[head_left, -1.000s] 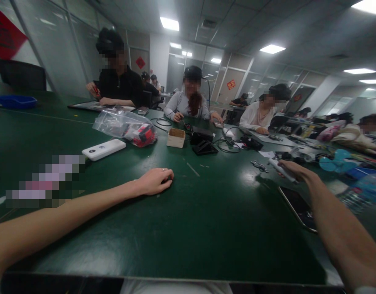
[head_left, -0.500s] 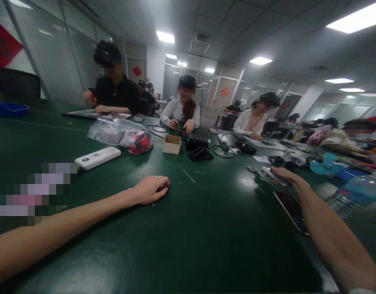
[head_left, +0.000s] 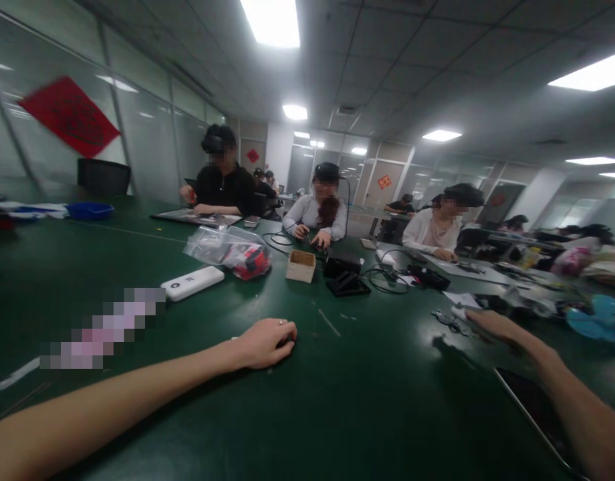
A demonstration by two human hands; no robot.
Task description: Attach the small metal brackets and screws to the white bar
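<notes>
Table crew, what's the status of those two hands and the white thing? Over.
Left hand rests curled on green table. Right hand holds white object, mostly hidden. Shiny metallic bundle close by; phone near right forearm.

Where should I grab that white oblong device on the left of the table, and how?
Likely across the middle of the white device, on both long edges, from above and the near side: it lies flat, long and narrow, with a clear bag just beyond it. Your left hand is nearer.
</notes>
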